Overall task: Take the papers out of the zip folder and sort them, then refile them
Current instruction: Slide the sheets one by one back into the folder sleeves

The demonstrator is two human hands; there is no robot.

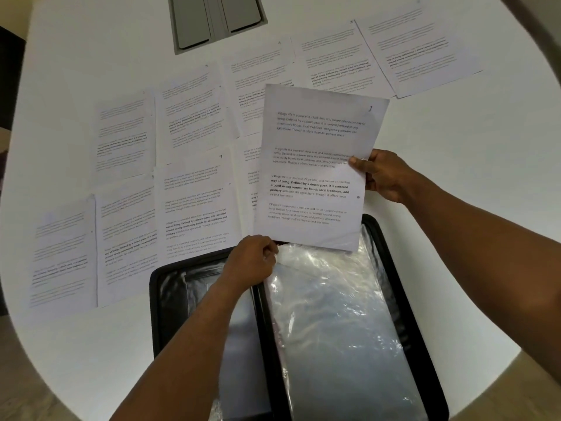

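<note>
A white, matte, round-edged surface (91, 344) is shown from above, covered with printed sheets. A black zip folder (403, 287) lies open at the near edge, its two halves framed by a dark rounded border; the right half is filled with crinkled, glossy clear plastic sleeves (334, 314), and the left half shows a smoother, reflective pocket. One rectangular sheet of white paper (315, 165), printed with four short blocks of text and marked with a handwritten figure in its upper right corner, is held tilted above the far edge of the folder, its lower edge just over the top of the sleeves. The sheet is pinched at its right margin by the right hand (382, 174), thumb on the printed face and fingers curled behind. The top edge of the uppermost sleeve is gripped by the left hand (255, 262), whose fingers are curled around the plastic just beside the sheet's lower left corner. The sorted papers (194, 192) lie flat in two slanting, partly overlapping rows beyond and to the left of the folder. A grey rectangular recessed panel (218, 19) with two lids is set into the surface at the far side
</note>
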